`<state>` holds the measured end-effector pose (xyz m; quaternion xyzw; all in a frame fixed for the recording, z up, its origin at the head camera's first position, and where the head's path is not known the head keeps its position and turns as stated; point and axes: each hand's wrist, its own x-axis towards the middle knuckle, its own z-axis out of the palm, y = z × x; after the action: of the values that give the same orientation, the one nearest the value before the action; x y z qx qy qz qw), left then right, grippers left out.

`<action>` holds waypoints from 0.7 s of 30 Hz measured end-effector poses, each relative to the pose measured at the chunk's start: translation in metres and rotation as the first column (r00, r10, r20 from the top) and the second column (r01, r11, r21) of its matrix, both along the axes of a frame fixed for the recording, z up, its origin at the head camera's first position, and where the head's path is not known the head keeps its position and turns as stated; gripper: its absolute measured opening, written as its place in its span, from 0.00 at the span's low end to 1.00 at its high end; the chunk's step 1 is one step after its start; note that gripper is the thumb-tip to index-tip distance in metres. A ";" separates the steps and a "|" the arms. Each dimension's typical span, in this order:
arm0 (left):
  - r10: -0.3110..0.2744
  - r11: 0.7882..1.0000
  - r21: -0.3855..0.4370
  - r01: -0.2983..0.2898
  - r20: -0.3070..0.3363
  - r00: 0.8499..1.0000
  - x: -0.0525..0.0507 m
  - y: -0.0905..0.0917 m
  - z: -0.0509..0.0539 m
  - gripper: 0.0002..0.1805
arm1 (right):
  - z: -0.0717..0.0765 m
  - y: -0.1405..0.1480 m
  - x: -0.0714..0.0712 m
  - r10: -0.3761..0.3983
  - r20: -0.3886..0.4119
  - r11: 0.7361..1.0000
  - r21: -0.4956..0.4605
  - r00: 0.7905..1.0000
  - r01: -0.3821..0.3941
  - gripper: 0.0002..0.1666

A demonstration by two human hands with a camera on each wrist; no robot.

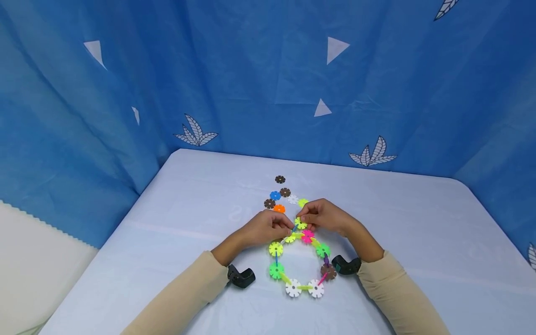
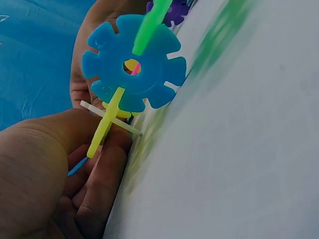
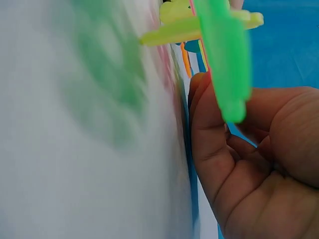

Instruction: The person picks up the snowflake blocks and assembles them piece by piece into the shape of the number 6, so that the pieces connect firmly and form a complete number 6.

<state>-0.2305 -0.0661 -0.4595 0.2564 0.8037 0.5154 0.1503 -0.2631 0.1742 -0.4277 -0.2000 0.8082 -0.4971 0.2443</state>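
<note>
Notched plastic discs in several colours are joined edge to edge in a ring, with a white disc (image 1: 293, 288) at its near side and a pink disc (image 1: 307, 236) at its far side. At the far end my left hand (image 1: 268, 228) pinches the ring's top near a small blue piece (image 1: 295, 228). My right hand (image 1: 328, 217) pinches a yellow-green disc (image 1: 300, 223) just above. In the left wrist view, a blue disc (image 2: 134, 62) hides part of the left hand (image 2: 75, 169); in the right wrist view, a green disc (image 3: 224, 59) covers the right hand's (image 3: 249, 159) fingertips.
Beyond the hands lie loose discs: brown (image 1: 280, 179), blue (image 1: 275, 195), orange (image 1: 279, 209), white (image 1: 293, 199) and others. Black wrist devices (image 1: 241, 278) are at both cuffs. The white table (image 1: 167, 209) ends at a blue curtain (image 1: 268, 83).
</note>
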 end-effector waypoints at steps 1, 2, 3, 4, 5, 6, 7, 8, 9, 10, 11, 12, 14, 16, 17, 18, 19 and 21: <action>-0.002 1.000 -0.004 0.002 -0.004 1.000 0.000 0.000 0.000 0.07 | 0.000 0.000 0.000 -0.002 -0.001 1.000 0.000 1.000 0.002 0.08; -0.004 1.000 -0.006 0.004 -0.009 1.000 0.001 0.000 0.000 0.07 | -0.001 -0.001 0.001 -0.003 -0.002 1.000 0.000 1.000 0.003 0.08; -0.006 1.000 -0.007 0.006 -0.015 1.000 0.001 0.000 0.001 0.07 | -0.001 -0.001 0.001 -0.008 0.000 1.000 0.003 1.000 0.008 0.07; -0.006 1.000 -0.010 0.006 -0.021 1.000 0.001 0.001 0.001 0.06 | -0.002 -0.001 0.001 -0.003 -0.005 1.000 0.005 1.000 0.003 0.08; -0.006 1.000 -0.013 0.005 -0.025 1.000 0.002 0.001 0.001 0.06 | -0.002 -0.001 0.001 0.000 -0.008 1.000 0.004 1.000 0.000 0.08; -0.005 1.000 -0.012 0.004 -0.029 1.000 0.002 0.001 0.001 0.06 | -0.002 -0.002 0.001 0.004 -0.010 1.000 0.005 1.000 -0.004 0.08; -0.005 1.000 -0.010 0.005 -0.032 0.999 0.002 0.000 0.002 0.06 | -0.002 -0.002 0.001 0.005 -0.014 1.000 0.006 1.000 -0.005 0.08; -0.004 1.000 -0.009 0.004 -0.034 0.999 0.002 0.000 0.002 0.06 | -0.002 -0.003 0.001 0.010 -0.018 1.000 0.006 1.000 -0.010 0.08; -0.003 1.000 -0.009 0.003 -0.034 0.999 0.001 0.000 0.002 0.05 | -0.002 -0.003 0.001 0.013 -0.024 1.000 0.006 1.000 -0.013 0.08; -0.002 1.000 -0.007 0.002 -0.031 1.000 0.001 0.000 0.002 0.05 | -0.002 -0.003 0.001 0.017 -0.030 1.000 0.006 0.999 -0.017 0.08; -0.001 1.000 -0.007 0.000 -0.028 1.000 0.001 0.000 0.002 0.05 | -0.001 -0.003 0.001 0.016 -0.034 1.000 0.007 0.999 -0.016 0.08; 0.001 1.000 -0.006 -0.001 -0.024 1.000 0.000 0.000 0.001 0.05 | -0.001 -0.003 0.001 0.015 -0.035 1.000 0.008 0.999 -0.015 0.08; 0.007 1.000 -0.015 -0.007 -0.019 1.000 -0.001 0.000 0.001 0.05 | 0.000 -0.003 0.001 0.015 -0.040 1.000 0.013 0.999 -0.015 0.09; 0.011 1.000 -0.026 -0.012 -0.018 1.000 -0.001 0.000 0.000 0.05 | 0.000 -0.002 0.001 0.012 -0.058 0.999 0.035 0.998 -0.010 0.11; 0.013 0.999 -0.032 -0.014 -0.019 1.000 -0.001 0.000 0.000 0.05 | 0.001 -0.001 0.000 0.007 -0.079 0.998 0.055 0.997 -0.002 0.12; 0.014 0.999 -0.036 -0.015 -0.021 1.000 -0.001 0.000 0.000 0.05 | 0.000 0.000 0.000 -0.003 -0.107 0.997 0.078 0.994 0.011 0.14; 0.016 0.999 -0.042 -0.017 -0.023 1.000 -0.001 0.000 0.000 0.05 | 0.000 0.001 -0.001 -0.014 -0.140 0.994 0.103 0.990 0.029 0.15; 0.015 0.999 -0.046 -0.017 -0.026 1.000 0.000 0.000 0.000 0.05 | 0.000 0.003 -0.002 -0.039 -0.212 0.984 0.163 0.976 0.075 0.18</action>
<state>-0.2308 -0.0657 -0.4595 0.2529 0.8194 0.4945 0.1419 -0.2648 0.1777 -0.4282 -0.2058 0.8744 -0.4093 0.1601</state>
